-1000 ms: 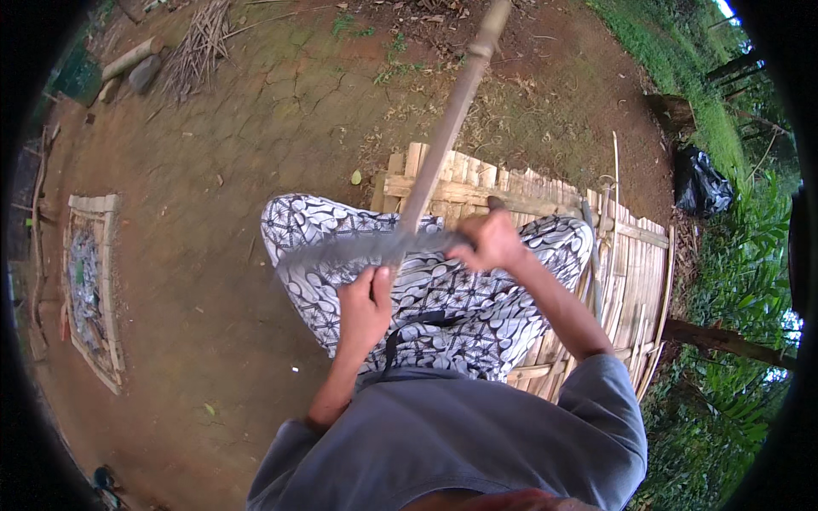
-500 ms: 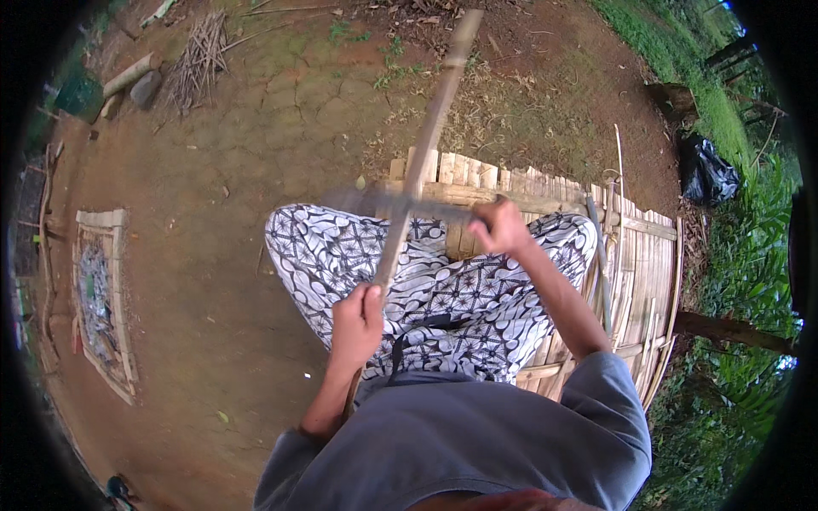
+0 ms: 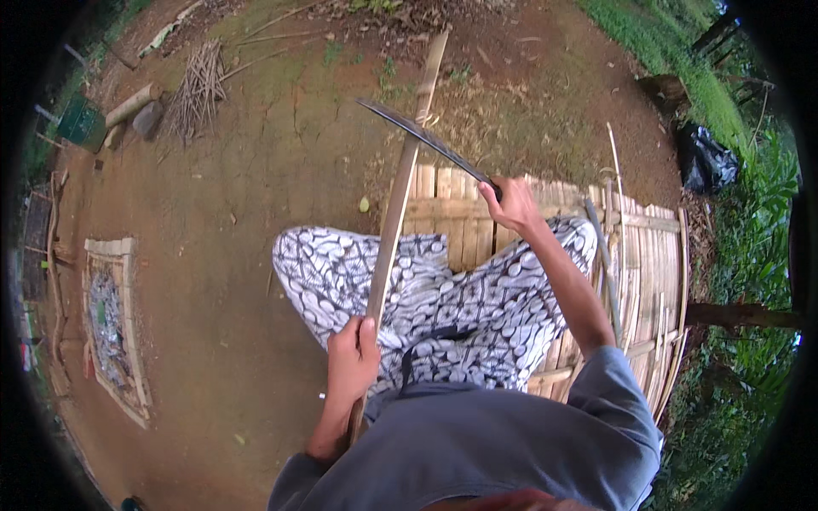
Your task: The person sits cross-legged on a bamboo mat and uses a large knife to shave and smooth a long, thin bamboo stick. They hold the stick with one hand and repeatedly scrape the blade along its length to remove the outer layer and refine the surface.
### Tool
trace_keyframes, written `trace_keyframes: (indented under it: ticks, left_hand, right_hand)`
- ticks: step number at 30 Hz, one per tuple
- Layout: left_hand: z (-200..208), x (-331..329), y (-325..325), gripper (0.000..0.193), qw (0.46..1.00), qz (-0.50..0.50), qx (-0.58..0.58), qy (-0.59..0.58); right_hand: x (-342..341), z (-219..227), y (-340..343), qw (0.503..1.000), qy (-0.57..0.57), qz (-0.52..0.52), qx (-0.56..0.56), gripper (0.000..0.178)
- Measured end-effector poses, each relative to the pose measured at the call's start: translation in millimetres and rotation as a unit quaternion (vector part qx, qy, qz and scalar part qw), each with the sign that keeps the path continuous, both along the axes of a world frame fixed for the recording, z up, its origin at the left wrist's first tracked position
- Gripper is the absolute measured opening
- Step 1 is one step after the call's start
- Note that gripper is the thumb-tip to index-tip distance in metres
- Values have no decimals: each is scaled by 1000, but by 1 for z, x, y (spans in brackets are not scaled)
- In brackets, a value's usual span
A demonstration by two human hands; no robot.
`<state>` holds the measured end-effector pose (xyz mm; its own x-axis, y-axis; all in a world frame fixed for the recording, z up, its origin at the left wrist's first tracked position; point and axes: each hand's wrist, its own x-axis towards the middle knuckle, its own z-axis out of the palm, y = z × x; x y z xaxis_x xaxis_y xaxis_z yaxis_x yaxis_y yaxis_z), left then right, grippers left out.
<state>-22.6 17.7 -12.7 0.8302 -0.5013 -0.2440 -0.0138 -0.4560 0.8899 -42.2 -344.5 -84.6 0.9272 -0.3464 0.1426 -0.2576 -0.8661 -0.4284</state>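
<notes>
My left hand (image 3: 353,356) is closed round the lower part of a long, flat strip of bamboo or wood (image 3: 394,217), which slants up and away over my lap. Its near end runs back beneath my left forearm. In my right hand (image 3: 514,203) is the handle of a machete (image 3: 456,157) with a long dark blade. The blade lies across the strip toward its far end, its tip pointing to the far left. A pale shaving (image 3: 429,120) curls up from the strip beside the blade. My patterned trousers (image 3: 332,272) are spread below both hands.
I sit on a slatted bamboo platform (image 3: 630,272) that reaches to the right. A wood-framed ash pit (image 3: 128,341) lies at the left. Farther off are a stick pile (image 3: 198,102), a stone (image 3: 148,121), a green container (image 3: 82,124) and a black plastic bag (image 3: 709,160).
The machete has moved away from me along the strip, from above my lap to near its far end, and now tilts differently. My left hand keeps hold, slightly lower.
</notes>
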Motion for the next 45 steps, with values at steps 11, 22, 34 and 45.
trace_keyframes:
  ticks: [11, 22, 34, 45]
  left_hand:
    - [-27, 4, 11, 29, 999, -25, -42, 2]
    - [-60, 12, 7, 23, 986, -11, -38, -163]
    - [-20, 3, 12, 26, 1000, 7, 14, -4]
    - [-22, -21, 32, 25, 967, -127, 52, -213]
  right_hand:
    - [-5, 19, 31, 949, -91, 270, -131, 65]
    - [-15, 32, 105, 945, -83, 300, -103, 61]
    - [-8, 28, 62, 955, 114, 255, -96, 66]
    - [22, -11, -81, 967, -29, -214, 133, 70]
